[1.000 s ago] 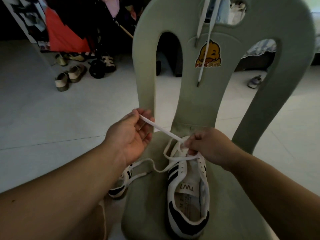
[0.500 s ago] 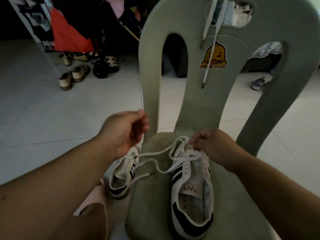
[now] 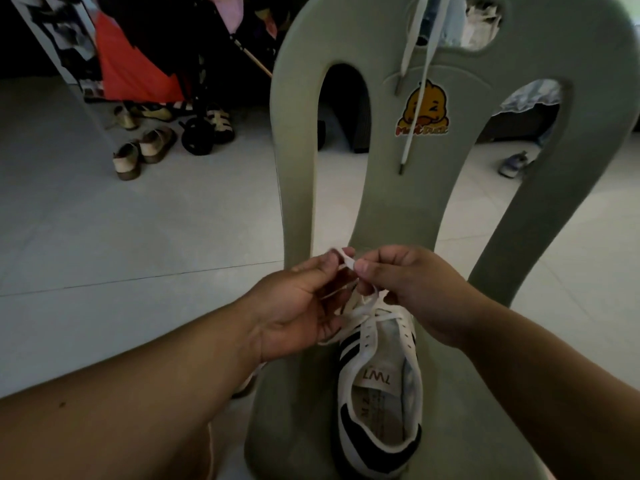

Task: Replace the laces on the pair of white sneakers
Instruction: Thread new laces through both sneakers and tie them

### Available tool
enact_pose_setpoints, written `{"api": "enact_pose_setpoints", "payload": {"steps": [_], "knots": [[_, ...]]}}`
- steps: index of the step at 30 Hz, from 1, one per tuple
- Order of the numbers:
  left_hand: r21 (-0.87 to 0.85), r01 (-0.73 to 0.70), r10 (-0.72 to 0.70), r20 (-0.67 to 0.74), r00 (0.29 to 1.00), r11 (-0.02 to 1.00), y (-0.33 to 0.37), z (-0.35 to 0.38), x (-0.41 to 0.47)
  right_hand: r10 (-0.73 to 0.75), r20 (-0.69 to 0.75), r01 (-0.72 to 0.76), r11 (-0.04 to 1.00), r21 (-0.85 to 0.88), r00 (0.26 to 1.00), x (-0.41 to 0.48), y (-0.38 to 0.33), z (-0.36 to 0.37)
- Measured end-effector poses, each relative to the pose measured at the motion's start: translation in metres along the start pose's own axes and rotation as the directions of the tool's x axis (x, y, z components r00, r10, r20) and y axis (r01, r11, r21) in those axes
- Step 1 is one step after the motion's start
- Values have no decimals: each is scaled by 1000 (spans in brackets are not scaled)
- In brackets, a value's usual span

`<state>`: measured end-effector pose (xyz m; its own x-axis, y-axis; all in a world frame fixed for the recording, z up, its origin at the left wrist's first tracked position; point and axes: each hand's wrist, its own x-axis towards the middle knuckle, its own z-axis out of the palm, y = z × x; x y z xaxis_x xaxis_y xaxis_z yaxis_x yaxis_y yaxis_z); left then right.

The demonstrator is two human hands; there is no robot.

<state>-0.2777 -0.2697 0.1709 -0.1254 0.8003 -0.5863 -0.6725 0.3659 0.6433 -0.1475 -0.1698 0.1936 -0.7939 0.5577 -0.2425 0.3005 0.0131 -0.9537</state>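
A white sneaker (image 3: 379, 379) with black stripes lies on the seat of a grey-green plastic chair (image 3: 298, 441), its toe toward the backrest. A white lace (image 3: 363, 308) is threaded through its front eyelets. My left hand (image 3: 298, 306) and my right hand (image 3: 412, 289) meet just above the toe, and both pinch the same stretch of this lace between thumb and fingers. The second sneaker sits on the floor left of the chair, almost wholly hidden behind my left forearm. Another white lace (image 3: 410, 81) hangs down over the chair's backrest.
The chair backrest (image 3: 426, 202) with a duck sticker (image 3: 423, 110) rises right behind my hands. Sandals (image 3: 142, 150) and a stroller wheel (image 3: 197, 136) stand on the tiled floor at the back left. A small shoe (image 3: 512, 164) lies behind the chair at right.
My left hand has moved right and forward to meet my right hand above the sneaker's toe. The lace that was stretched out to the left is now bunched between both hands.
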Motion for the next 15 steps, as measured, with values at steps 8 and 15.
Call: {"api": "enact_pose_setpoints", "payload": {"steps": [8,15], "knots": [[-260,-109,99,-50,994,959,-5,13,1,33,-33,-34,999,-18,999,1,2,6],[-301,-351,202,-431,880,887,22,-18,9,118,-82,-133,969,-210,990,2,11,-1]]}}
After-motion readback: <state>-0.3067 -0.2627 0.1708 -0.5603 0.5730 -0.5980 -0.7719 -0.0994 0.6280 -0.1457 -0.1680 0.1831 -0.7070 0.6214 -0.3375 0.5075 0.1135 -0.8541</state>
